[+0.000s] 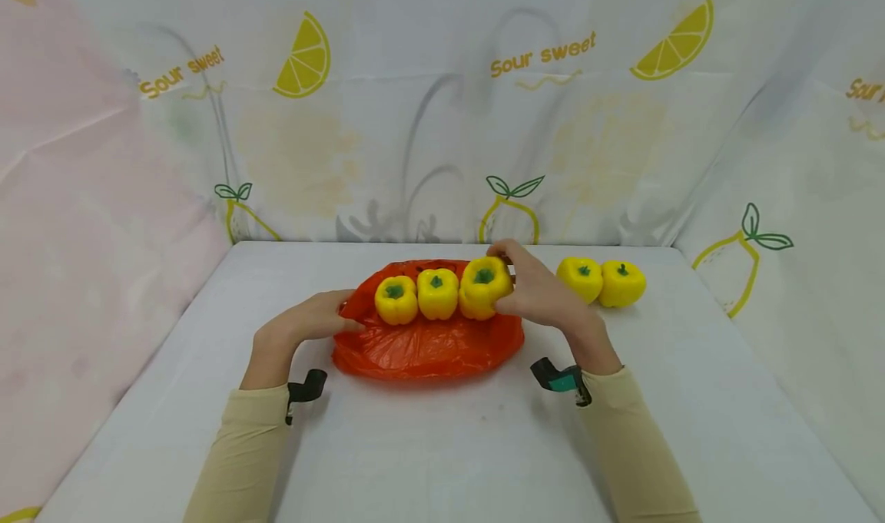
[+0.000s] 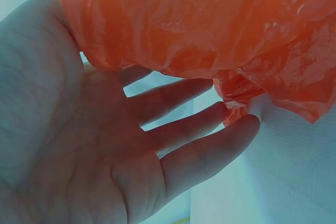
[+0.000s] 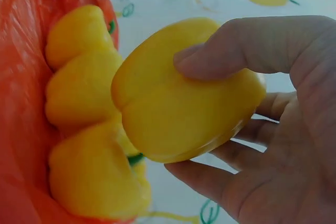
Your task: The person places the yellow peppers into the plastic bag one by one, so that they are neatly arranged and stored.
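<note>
A red plastic bag [image 1: 429, 350] lies on the table with yellow bell peppers along its opening, among them a left pepper [image 1: 396, 300] and a middle pepper [image 1: 438, 292]. At the bag's left edge my left hand [image 1: 321, 314] holds the plastic between thumb and fingers. The left wrist view has this hand [image 2: 121, 129] with long, spread fingers under the bag; the thumb's tip is hidden behind it. My right hand [image 1: 535, 289] grips another yellow bell pepper [image 3: 184, 93], thumb on top and fingers below. Beside it, the right wrist view has three peppers against the bag.
Two more yellow bell peppers, one [image 1: 581, 277] close behind my right hand and one [image 1: 623, 283] farther right, sit on the white table [image 1: 429, 446]. A white cloth [image 1: 415, 124] with lemon prints hangs behind and at both sides.
</note>
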Action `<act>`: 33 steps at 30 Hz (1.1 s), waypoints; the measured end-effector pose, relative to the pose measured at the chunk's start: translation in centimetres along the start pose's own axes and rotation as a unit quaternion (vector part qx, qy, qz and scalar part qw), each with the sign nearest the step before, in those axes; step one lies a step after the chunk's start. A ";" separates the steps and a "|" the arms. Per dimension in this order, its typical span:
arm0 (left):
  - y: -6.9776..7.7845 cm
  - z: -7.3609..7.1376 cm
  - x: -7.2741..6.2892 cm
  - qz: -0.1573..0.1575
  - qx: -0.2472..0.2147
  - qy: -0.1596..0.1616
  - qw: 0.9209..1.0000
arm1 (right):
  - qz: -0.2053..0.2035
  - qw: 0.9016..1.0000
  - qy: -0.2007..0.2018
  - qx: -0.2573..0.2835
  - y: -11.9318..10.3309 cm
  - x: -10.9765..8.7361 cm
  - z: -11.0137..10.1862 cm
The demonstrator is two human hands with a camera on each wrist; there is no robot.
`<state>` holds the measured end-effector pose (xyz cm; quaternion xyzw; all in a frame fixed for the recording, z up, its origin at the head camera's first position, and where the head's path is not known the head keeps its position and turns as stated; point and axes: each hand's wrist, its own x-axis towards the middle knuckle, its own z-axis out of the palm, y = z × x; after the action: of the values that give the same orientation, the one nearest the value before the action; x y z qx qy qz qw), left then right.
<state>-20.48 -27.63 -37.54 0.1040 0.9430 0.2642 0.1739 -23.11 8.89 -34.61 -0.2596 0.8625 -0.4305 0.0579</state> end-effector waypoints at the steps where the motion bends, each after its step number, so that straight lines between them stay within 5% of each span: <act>1: 0.0 0.0 0.0 0.000 -0.001 0.000 1.000 | -0.008 1.000 -0.009 -0.001 -0.3 0.0 0.4; 11: -0.2 -0.2 -0.1 -0.008 0.003 -0.006 1.000 | -0.078 0.995 -0.052 -0.024 -2.4 0.7 6.2; 22: 0.0 -0.4 -0.3 -0.019 0.008 -0.010 1.000 | -0.058 0.995 -0.057 -0.050 -1.9 0.9 13.2; 33: 0.1 -0.3 -0.3 -0.031 0.009 -0.016 0.999 | -0.037 0.989 -0.057 -0.135 -2.4 0.7 14.2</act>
<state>-20.26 -27.81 -37.19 0.0809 0.9452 0.2481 0.1962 -18.13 -2.73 -41.49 -0.3204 0.8980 -0.2965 0.0554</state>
